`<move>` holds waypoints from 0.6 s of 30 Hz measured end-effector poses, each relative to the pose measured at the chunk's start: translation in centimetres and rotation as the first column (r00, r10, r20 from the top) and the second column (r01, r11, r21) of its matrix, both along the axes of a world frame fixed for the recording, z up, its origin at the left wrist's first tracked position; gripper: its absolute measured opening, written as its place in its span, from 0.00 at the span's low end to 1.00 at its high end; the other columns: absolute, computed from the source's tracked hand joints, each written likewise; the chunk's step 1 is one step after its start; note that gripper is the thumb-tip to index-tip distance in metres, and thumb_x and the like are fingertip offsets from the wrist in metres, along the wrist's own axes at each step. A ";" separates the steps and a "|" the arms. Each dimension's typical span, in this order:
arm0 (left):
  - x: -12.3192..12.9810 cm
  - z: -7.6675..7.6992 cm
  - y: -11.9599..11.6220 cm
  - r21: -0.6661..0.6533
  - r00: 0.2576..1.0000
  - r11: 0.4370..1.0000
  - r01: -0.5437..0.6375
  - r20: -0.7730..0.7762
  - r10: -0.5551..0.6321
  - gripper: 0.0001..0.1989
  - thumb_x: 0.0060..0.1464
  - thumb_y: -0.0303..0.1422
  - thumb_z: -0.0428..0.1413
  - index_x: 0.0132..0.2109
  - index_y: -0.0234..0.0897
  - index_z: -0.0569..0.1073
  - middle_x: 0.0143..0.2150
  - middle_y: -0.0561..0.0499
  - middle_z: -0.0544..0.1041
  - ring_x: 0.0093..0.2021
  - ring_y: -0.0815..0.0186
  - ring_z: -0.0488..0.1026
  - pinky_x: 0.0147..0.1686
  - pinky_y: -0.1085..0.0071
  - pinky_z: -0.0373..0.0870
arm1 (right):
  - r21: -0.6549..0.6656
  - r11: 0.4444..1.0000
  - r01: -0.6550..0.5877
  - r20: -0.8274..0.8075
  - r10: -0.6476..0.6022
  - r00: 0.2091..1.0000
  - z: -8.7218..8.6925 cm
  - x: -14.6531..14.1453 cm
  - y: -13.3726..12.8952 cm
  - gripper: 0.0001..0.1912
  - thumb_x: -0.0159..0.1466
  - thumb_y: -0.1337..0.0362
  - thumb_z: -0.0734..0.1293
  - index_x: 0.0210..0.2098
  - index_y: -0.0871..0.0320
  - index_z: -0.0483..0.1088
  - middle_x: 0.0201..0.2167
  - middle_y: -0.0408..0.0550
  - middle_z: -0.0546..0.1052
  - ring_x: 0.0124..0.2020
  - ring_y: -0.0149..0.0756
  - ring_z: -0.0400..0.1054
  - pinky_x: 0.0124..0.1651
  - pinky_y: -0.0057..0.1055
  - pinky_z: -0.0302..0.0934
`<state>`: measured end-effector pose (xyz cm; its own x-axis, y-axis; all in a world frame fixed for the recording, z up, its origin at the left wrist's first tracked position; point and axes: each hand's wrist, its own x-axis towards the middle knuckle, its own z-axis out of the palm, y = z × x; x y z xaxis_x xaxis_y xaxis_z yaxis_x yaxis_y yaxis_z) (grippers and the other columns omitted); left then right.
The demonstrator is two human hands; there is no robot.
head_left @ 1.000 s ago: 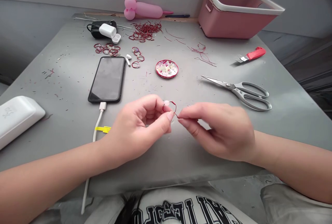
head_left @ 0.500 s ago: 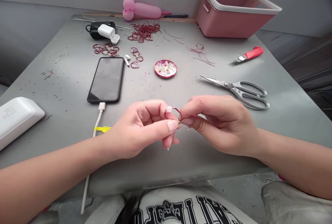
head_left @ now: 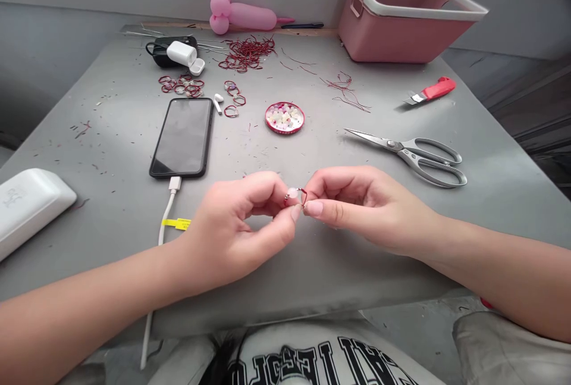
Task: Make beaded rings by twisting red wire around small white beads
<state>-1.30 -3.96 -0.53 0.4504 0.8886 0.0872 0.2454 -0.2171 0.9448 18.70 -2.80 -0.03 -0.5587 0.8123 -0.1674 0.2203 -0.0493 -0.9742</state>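
Note:
Between my two hands is a small red cord ring (head_left: 304,196) with a pale round bead (head_left: 292,193) at its top. My left hand (head_left: 250,224) pinches the ring's left side between thumb and fingers. Thumb and forefinger of my right hand (head_left: 366,206) are closed on its right side, and the lower part of the cord is hidden by the fingertips. Beyond the hands lies a red-rimmed dish (head_left: 284,118) of pale and pink beads. Several finished-looking cord rings (head_left: 182,85) lie behind the phone, with a few more rings (head_left: 231,111) to their right.
Grey scissors (head_left: 405,156) and a red-handled utility knife (head_left: 430,92) lie at right. A pink bin (head_left: 401,28) stands at the back, near a pink balloon (head_left: 250,16) and red cord scraps (head_left: 250,53). At left are a phone (head_left: 184,138), its cable (head_left: 163,236) and a white case (head_left: 35,206).
My right hand has shifted slightly left, its thumb now stretched straighter along the ring. My left fingers have curled in, and the hands are closer together.

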 end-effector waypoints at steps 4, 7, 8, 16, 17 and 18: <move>0.0 0.1 0.3 -0.239 0.989 0.967 0.084 0.137 -0.052 0.07 0.55 0.29 0.56 0.29 0.39 0.66 0.23 0.56 0.74 0.24 0.70 0.73 0.27 0.74 0.71 | 0.279 0.960 0.016 0.091 -0.043 0.995 0.2 0.1 -0.6 0.08 0.65 0.65 0.63 0.30 0.60 0.70 0.22 0.42 0.69 0.23 0.26 0.59 0.24 0.24 0.55; 0.0 0.1 0.6 -0.383 0.963 0.907 0.174 0.258 -0.076 0.07 0.55 0.29 0.57 0.29 0.38 0.68 0.21 0.57 0.72 0.25 0.70 0.73 0.30 0.73 0.73 | 0.503 0.864 0.007 0.126 -0.081 0.989 0.3 0.0 -1.0 0.07 0.64 0.70 0.62 0.31 0.60 0.69 0.23 0.43 0.72 0.23 0.26 0.61 0.24 0.24 0.56; 0.0 0.1 0.7 -0.432 0.951 0.877 0.211 0.299 -0.082 0.07 0.55 0.29 0.57 0.29 0.38 0.68 0.21 0.58 0.72 0.24 0.71 0.72 0.31 0.72 0.74 | 0.564 0.826 -0.006 0.130 -0.081 0.988 0.3 0.0 -1.1 0.07 0.64 0.72 0.62 0.31 0.60 0.69 0.24 0.43 0.73 0.23 0.26 0.61 0.25 0.24 0.57; 0.3 0.4 0.9 -0.653 0.892 0.675 0.344 0.452 -0.017 0.09 0.55 0.27 0.57 0.27 0.35 0.71 0.19 0.58 0.72 0.20 0.75 0.68 0.32 0.73 0.77 | 0.915 0.402 -0.012 0.096 -0.189 0.977 -0.7 -0.1 -1.0 0.09 0.62 0.76 0.62 0.34 0.56 0.68 0.22 0.42 0.69 0.23 0.28 0.59 0.27 0.28 0.59; 0.4 0.5 0.9 -0.655 0.890 0.673 0.345 0.455 -0.013 0.09 0.55 0.27 0.57 0.26 0.35 0.71 0.19 0.58 0.72 0.21 0.75 0.68 0.32 0.73 0.77 | 0.924 0.382 -0.010 0.089 -0.190 0.978 -0.8 0.0 -0.9 0.10 0.62 0.77 0.62 0.34 0.55 0.68 0.23 0.43 0.70 0.23 0.29 0.61 0.27 0.28 0.60; 0.4 0.6 0.9 -0.656 0.890 0.673 0.343 0.455 -0.010 0.09 0.55 0.26 0.57 0.26 0.35 0.71 0.19 0.57 0.72 0.21 0.75 0.68 0.32 0.73 0.77 | 0.927 0.374 -0.008 0.085 -0.188 0.978 -0.9 0.0 -0.8 0.10 0.62 0.77 0.62 0.34 0.54 0.68 0.24 0.44 0.71 0.25 0.29 0.63 0.28 0.28 0.61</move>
